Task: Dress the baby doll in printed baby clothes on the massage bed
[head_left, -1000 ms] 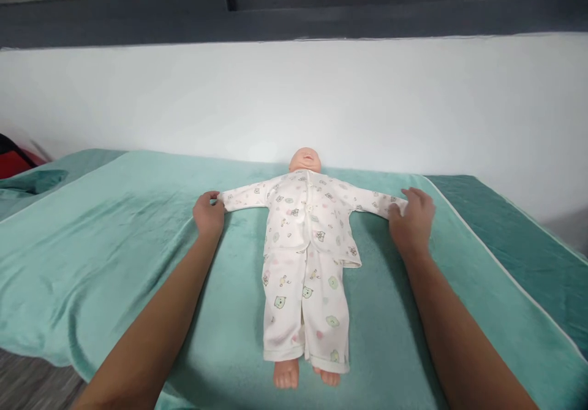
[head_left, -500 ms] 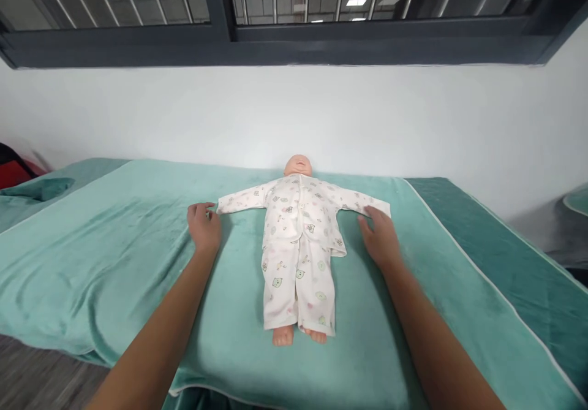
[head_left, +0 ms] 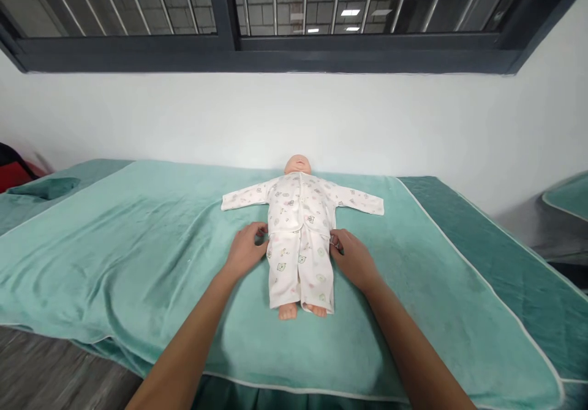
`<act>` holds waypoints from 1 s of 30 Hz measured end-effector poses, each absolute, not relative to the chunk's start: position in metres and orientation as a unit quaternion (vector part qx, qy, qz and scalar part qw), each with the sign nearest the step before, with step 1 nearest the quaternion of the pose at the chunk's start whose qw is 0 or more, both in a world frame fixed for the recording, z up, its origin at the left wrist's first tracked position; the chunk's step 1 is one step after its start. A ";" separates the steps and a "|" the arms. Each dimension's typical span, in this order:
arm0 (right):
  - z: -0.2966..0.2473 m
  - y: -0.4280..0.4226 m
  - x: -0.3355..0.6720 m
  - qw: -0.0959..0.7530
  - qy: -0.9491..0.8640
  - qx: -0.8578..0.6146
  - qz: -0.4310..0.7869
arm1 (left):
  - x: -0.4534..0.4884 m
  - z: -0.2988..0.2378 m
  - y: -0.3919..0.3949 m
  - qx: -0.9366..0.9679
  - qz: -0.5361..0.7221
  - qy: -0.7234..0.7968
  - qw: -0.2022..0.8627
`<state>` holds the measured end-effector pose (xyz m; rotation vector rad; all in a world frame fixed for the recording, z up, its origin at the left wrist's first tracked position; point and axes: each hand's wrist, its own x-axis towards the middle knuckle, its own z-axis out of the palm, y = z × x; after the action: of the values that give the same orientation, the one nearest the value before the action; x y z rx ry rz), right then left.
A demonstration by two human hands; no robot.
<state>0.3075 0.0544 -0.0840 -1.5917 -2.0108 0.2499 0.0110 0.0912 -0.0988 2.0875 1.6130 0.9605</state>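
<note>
A baby doll (head_left: 297, 165) lies on its back on the green blanket (head_left: 184, 214), head toward the wall and arms stretched out sideways. It wears a white printed pajama top (head_left: 289, 205) and matching pajama pants (head_left: 285, 281), with bare feet (head_left: 288, 312) showing below the cuffs. At one side of the waist, my left hand (head_left: 247, 250) has its fingers curled in a pinch on the edge of the top. My right hand (head_left: 353, 258) pinches the top's hem on the opposite side. The fingertips of both hands are partly hidden against the cloth.
Behind the bed stands a white wall (head_left: 367, 122) under a dark-framed window (head_left: 275, 60) with metal bars. A red and black item (head_left: 13, 174) sits at the far left. Darker green bedding (head_left: 496, 257) extends on the right, and grey floor (head_left: 46, 367) shows at lower left.
Both hands have moved inward from the sleeve ends to the sides of the doll's waist. The top's lower right corner, earlier flared out, now lies closer to the body.
</note>
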 end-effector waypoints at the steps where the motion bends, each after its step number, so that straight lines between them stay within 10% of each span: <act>1: -0.085 0.051 0.306 0.283 -0.746 -0.595 0.095 | 0.015 -0.098 0.092 0.733 0.329 0.573 0.165; 17: -0.085 0.030 0.292 0.339 -0.592 -0.726 0.090 | 0.019 -0.102 0.076 0.681 0.344 0.643 0.061; 23: -0.087 -0.016 0.283 0.489 -0.634 -0.576 0.164 | 0.018 -0.104 0.038 0.636 0.458 0.582 0.219; 30: -0.073 -0.067 0.251 0.367 -0.797 -0.460 0.135 | 0.013 -0.118 -0.040 0.717 0.385 0.487 0.318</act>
<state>0.2509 -0.0670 -0.0727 -1.1811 -2.0482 0.3471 0.0132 -0.0397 -0.1175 1.8872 1.2805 1.0129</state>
